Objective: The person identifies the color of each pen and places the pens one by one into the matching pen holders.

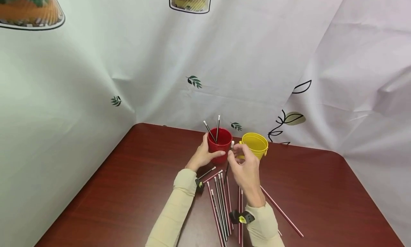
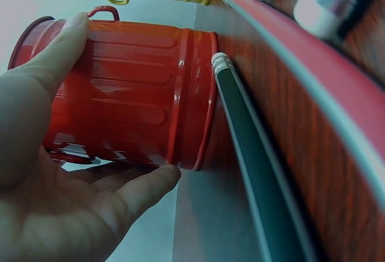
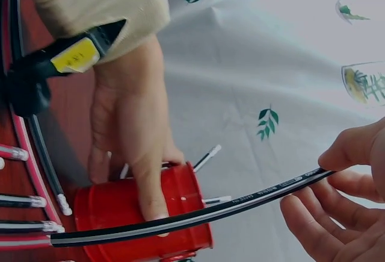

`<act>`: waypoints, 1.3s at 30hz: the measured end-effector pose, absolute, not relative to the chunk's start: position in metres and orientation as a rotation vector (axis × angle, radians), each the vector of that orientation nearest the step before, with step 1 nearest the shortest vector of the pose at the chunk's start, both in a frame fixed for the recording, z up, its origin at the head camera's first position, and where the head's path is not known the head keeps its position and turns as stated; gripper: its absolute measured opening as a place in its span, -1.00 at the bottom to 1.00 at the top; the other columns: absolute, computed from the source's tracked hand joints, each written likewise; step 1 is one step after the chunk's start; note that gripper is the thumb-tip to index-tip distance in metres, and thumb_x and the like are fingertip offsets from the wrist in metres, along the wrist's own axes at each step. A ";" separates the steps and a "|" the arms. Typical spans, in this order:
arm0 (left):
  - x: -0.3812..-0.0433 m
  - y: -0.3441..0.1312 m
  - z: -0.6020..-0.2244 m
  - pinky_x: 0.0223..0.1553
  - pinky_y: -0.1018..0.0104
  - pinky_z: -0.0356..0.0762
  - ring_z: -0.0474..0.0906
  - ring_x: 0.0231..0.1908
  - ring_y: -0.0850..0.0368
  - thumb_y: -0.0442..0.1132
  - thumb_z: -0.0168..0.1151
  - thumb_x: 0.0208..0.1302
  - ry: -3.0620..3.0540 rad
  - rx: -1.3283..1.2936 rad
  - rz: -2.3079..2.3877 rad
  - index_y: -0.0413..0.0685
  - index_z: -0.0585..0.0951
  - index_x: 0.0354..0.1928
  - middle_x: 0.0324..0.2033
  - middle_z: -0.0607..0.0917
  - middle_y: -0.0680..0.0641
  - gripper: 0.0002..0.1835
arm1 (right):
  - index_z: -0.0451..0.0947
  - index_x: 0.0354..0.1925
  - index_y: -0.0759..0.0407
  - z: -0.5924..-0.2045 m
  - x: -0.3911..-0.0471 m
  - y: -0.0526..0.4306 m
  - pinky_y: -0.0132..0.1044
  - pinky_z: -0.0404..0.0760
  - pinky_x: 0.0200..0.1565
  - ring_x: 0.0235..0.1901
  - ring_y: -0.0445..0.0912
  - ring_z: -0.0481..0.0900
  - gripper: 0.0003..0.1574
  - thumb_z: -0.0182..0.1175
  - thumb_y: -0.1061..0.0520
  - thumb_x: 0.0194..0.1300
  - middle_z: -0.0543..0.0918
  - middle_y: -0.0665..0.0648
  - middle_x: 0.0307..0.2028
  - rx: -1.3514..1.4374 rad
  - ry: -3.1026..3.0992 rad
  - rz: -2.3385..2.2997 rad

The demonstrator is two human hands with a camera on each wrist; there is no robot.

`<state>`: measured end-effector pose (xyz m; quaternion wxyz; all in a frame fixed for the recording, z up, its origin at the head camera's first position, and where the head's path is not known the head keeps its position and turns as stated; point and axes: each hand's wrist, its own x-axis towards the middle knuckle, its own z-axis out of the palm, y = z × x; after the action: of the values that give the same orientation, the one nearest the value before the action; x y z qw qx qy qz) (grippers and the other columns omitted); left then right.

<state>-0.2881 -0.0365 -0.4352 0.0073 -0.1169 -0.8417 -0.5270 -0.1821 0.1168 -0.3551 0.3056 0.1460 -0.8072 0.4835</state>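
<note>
My left hand (image 1: 202, 156) holds a small red bucket (image 1: 221, 147) from its left side, thumb across the front and fingers round the far side. Two black pencils (image 1: 218, 127) with white erasers lean inside the bucket. Between thumb and fingers, my right hand (image 1: 248, 168) pinches another black pencil (image 3: 180, 218) near one end. That pencil slants, its white eraser up beside the red bucket's right side and its other end down over the loose pencils. Just behind the right hand is a yellow bucket (image 1: 260, 153) with small side handles; no pencils show in it.
Several red and black pencils (image 1: 221, 200) lie on the brown table (image 1: 128, 190) in front of the buckets. One red pencil (image 1: 282, 212) lies apart on the right. A white cloth with leaf prints (image 1: 160, 79) hangs behind the table's back edge.
</note>
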 end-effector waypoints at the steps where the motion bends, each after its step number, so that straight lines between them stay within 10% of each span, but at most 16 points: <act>1: -0.288 -0.037 -0.435 0.09 0.02 0.40 0.31 0.17 -0.01 0.12 0.38 -0.06 -2.627 -0.371 -1.648 0.15 -0.08 0.38 0.23 0.33 -0.07 0.06 | 0.48 -0.25 0.23 -0.353 -0.183 0.117 -0.34 0.63 -0.38 -0.42 -0.13 0.58 -0.84 0.20 0.23 0.16 0.58 0.07 -0.38 0.386 -2.134 1.280; 39: -0.289 -0.037 -0.436 0.10 0.03 0.38 0.31 0.18 0.03 0.18 0.36 -0.06 -2.659 -0.354 -1.656 0.19 -0.12 0.38 0.23 0.34 -0.04 0.08 | 0.50 -0.26 0.26 -0.285 -0.255 0.108 -0.31 0.62 -0.35 -0.35 -0.13 0.58 -0.85 0.13 0.20 0.21 0.58 0.10 -0.38 0.455 -1.980 1.201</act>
<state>-0.2888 -0.0370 -0.4358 -0.0054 -0.1122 -0.8435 -0.5252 -0.2546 0.1077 -0.2850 0.3810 0.1784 -0.7756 0.4705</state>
